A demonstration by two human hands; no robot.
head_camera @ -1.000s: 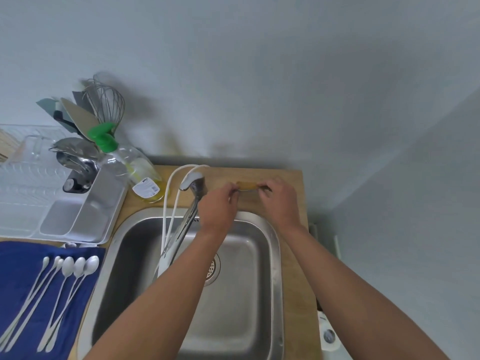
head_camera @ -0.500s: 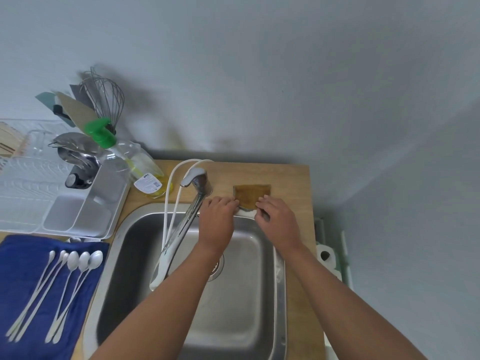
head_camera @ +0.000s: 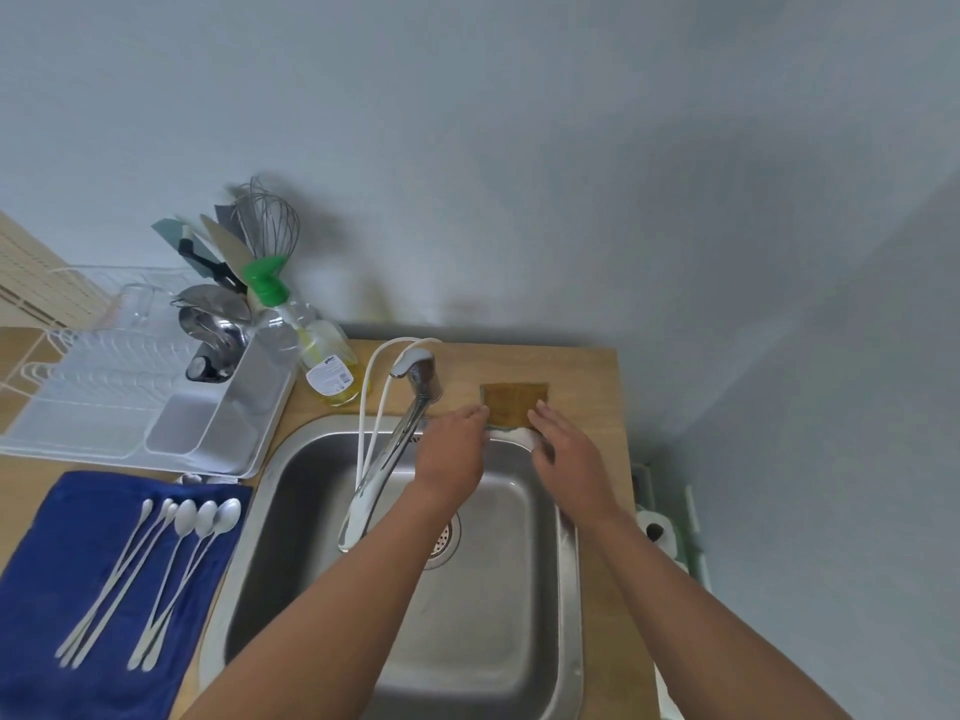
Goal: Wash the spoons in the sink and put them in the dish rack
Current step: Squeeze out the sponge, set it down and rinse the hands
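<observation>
Several long-handled metal spoons lie side by side on a blue towel left of the steel sink. A white dish rack stands behind the towel. A brown sponge lies flat on the counter behind the sink, with white foam at its near edge. My left hand and my right hand hover on either side of the sponge's near edge, fingers loosely spread, holding nothing.
The faucet with a white hose angles over the sink's left half. A dish soap bottle with a green cap stands beside it. A utensil holder with a whisk and knives sits in the rack. The wall is close behind.
Both hands have drawn back from the sponge toward the sink, leaving it flat on the counter. The view has tilted a little.
</observation>
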